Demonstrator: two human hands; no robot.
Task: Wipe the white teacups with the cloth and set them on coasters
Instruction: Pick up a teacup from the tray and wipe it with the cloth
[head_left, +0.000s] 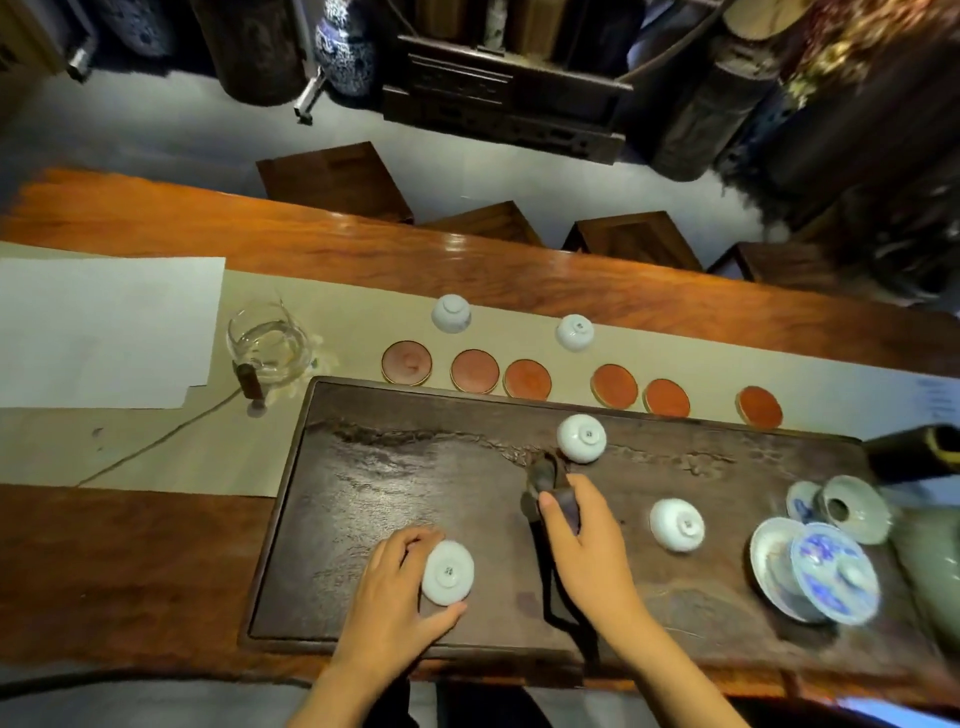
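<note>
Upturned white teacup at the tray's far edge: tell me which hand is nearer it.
Right. The right hand, gripping the dark cloth, is just below that teacup; the left hand holds another cup farther away.

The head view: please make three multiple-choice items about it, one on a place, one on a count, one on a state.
1. Where do the round red coasters lie?
A. on the beige runner beyond the dark tray
B. on the dark tray
C. on the white paper

2. How many white teacups are on the dark tray?
A. one
B. three
C. six

3. How do the white teacups stand?
A. upright and full
B. on their sides
C. upside down

Answers: 1 A, the coasters sit in a row past the tray's far edge. 2 B, one by the left hand, two more farther right. 3 C, each cup's foot ring faces up, as on the teacup the left hand holds.
</note>
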